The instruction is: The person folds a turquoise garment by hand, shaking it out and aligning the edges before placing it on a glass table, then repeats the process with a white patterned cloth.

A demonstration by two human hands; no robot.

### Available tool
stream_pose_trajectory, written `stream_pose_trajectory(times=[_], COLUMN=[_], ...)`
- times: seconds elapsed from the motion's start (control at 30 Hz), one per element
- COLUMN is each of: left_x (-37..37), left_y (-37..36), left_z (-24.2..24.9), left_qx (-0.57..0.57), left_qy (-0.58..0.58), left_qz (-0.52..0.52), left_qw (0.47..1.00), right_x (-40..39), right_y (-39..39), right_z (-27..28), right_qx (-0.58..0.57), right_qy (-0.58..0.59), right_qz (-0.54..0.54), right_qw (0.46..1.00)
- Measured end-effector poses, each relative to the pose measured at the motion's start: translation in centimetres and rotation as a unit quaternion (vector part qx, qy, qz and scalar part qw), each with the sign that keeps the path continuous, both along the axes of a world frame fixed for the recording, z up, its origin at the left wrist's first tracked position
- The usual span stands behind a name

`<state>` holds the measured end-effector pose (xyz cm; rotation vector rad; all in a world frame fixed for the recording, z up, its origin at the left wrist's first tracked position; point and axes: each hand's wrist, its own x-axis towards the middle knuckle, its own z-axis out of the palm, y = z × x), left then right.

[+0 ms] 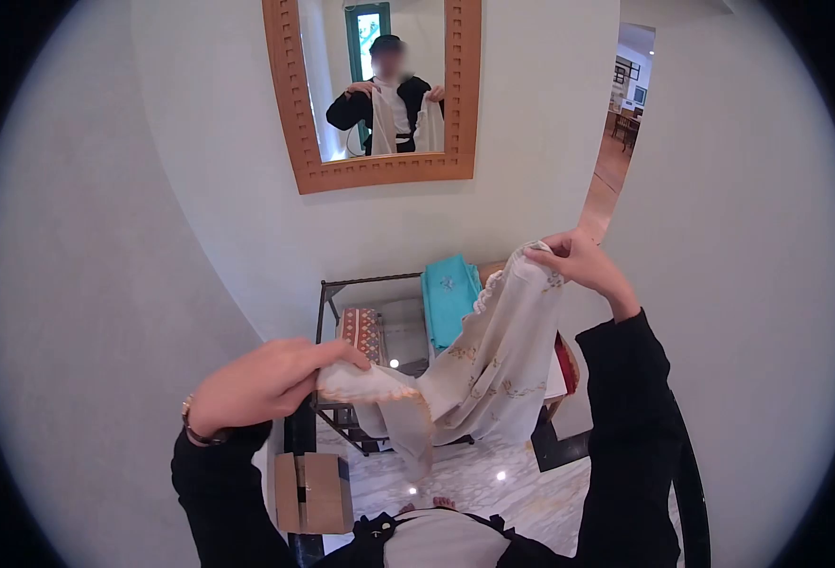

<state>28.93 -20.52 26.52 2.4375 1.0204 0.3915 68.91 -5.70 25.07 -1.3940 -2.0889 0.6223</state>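
A cream embroidered cloth (493, 360) with a scalloped edge and small floral stitching hangs between my two hands, sagging in the middle. My left hand (266, 383), with a band at the wrist, pinches one edge low on the left. Higher up on the right, my right hand (583, 265) grips another part of the edge between thumb and fingers. Behind the cloth, a folded turquoise cloth (449, 298) and a patterned orange and grey textile (360, 331) lie on a glass-topped table with a dark metal frame (379, 281), partly hidden by the cream cloth.
A wooden-framed mirror (389, 173) on the wall reflects a person holding the cloth. An open cardboard box (313, 492) stands on the marble floor (474, 473) at lower left. Something red (566, 364) shows at the table's right side. A narrow opening at right shows another room.
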Motion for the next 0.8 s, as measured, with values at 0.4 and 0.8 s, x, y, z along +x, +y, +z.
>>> stream_pose_trajectory(times=[0.4, 0.8], left_x=[5.9, 12.0], left_y=[2.1, 4.9], left_z=[-1.6, -6.6], left_qx=[0.169, -0.043], left_qy=[-0.200, -0.454], left_qz=[0.033, 0.106], left_qw=[0.965, 0.883], right_x=[-5.5, -9.0], right_y=[-3.7, -7.3], right_z=[-0.6, -1.5], right_qx=[0.090, -0.135], right_qy=[0.167, 0.278], right_qz=[0.104, 0.154], right_qw=[0.976, 0.938])
